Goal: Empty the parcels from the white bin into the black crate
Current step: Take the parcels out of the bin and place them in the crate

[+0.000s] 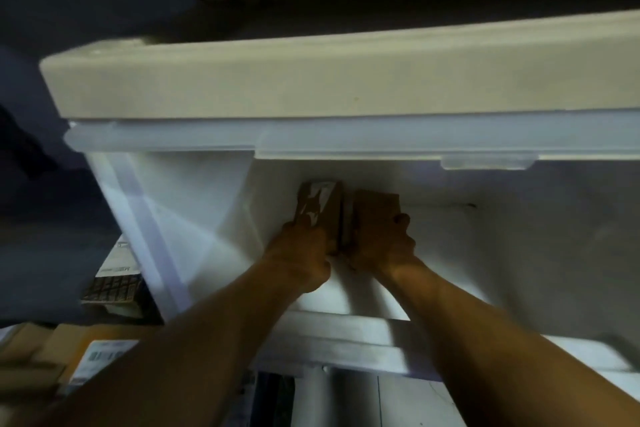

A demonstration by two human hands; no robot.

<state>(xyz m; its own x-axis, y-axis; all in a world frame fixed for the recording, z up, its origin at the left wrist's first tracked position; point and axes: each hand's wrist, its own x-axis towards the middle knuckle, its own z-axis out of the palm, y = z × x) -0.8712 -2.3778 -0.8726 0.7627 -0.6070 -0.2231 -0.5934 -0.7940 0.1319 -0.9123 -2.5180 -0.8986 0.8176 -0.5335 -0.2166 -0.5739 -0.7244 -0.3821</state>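
Both my arms reach deep into the white bin (194, 218), which fills most of the head view. My left hand (301, 253) is closed around a brown cardboard parcel with a white label (318, 204), held upright near the bin's far wall. Right beside it, my right hand (384, 246) grips a second plain brown parcel (375, 208). The two parcels touch each other. The rest of the bin floor shows white. The black crate cannot be made out with certainty in the blurred frame.
A beige lid or rim (311, 80) runs across the top of the bin. At lower left lie several cardboard parcels and padded envelopes (69, 350), one with a barcode label. A dark boxed item (114, 284) sits left of the bin.
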